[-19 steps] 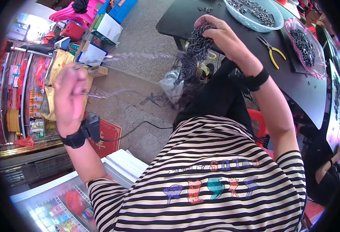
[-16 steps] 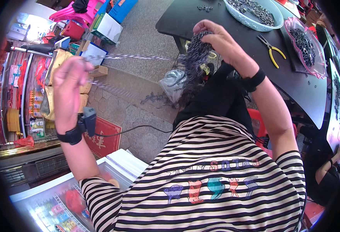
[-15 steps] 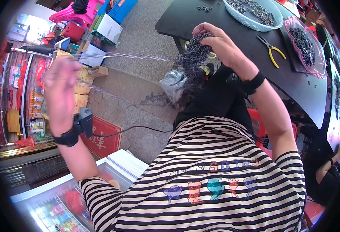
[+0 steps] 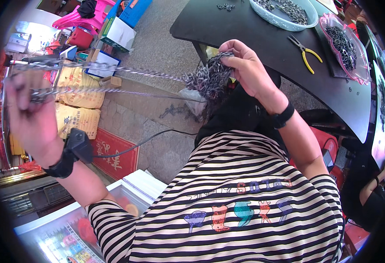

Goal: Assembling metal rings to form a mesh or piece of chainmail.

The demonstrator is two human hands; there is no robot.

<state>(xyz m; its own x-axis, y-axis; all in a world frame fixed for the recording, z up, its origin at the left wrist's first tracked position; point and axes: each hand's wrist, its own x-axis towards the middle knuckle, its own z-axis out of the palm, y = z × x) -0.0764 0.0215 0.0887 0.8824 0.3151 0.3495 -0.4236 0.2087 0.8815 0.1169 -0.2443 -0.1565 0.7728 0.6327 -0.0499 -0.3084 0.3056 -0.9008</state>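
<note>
Pinches dark chain bundle (image 4: pixel 209 81) in right hand (image 4: pixel 247 65), thumb to fingers | Hangs below and left of fingertips | Curls blurred left hand (image 4: pixel 30 109) around two chain strands (image 4: pixel 148 73)

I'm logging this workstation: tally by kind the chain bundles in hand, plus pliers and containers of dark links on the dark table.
Chain bundle in right hand: 1
Yellow-handled pliers: 1
Pale-blue basin: 1
Pink scalloped bowl: 1
Total: 4
</note>
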